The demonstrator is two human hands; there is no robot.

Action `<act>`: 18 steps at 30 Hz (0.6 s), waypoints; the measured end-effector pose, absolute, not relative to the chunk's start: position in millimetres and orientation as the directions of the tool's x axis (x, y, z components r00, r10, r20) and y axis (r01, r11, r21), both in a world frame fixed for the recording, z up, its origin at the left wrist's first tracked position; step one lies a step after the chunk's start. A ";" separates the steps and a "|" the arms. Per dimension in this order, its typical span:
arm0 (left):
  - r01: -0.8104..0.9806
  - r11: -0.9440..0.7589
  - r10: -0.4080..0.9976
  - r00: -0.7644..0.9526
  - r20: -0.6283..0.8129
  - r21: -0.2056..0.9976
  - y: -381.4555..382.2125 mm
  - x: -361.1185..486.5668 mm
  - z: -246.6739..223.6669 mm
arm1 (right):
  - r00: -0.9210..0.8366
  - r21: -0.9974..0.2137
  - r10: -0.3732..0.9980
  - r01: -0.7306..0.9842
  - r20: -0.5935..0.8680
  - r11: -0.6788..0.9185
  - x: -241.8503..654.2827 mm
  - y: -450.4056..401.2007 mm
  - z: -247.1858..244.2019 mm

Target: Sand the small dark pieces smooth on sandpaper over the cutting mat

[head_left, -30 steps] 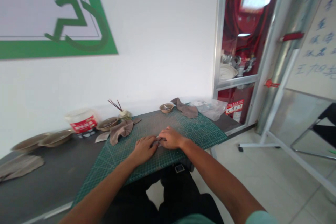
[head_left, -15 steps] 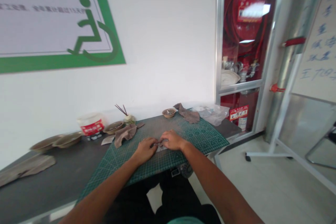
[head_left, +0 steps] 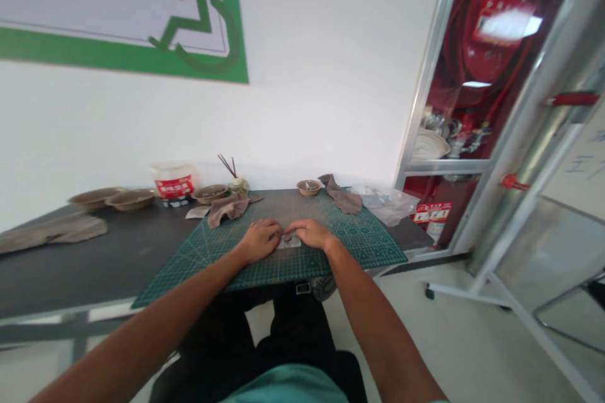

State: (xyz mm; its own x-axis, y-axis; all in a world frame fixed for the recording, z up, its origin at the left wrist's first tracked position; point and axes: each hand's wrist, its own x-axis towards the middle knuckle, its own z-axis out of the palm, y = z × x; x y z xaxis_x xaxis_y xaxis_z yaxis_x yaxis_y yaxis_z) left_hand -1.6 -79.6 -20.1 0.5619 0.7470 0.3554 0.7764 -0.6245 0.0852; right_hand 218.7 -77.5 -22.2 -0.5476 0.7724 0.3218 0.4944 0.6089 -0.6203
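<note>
My left hand point(head_left: 259, 241) and my right hand point(head_left: 309, 234) rest close together on a green cutting mat point(head_left: 362, 245), their fingertips meeting over a small pale flat piece point(head_left: 289, 242). A dark lump sits on that piece, and my fingers partly hide it. I cannot tell whether either hand grips it. A brown-grey cloth point(head_left: 228, 210) lies at the mat's far left corner, nearest my left hand. Another cloth point(head_left: 343, 199) lies at the far right corner, beyond my right hand.
Along the wall stand a small bowl point(head_left: 309, 187), a white tub with a red label point(head_left: 173, 181), and a small pot holding thin dark sticks point(head_left: 239, 186). Shallow bowls point(head_left: 131, 199) and a cloth point(head_left: 51, 233) lie on the dark table point(head_left: 94, 271) at left. A plastic bag point(head_left: 385, 204) lies at right.
The view has tilted and risen, showing more of the table and my body. My hands have drawn slightly apart, so more of the pale piece shows between them.
</note>
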 end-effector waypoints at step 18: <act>0.875 -0.461 0.850 0.386 0.357 0.151 -64.5 -8.8 -23.1 | -0.551 -0.561 0.804 0.602 0.222 0.568 207.3 -69.2 -17.5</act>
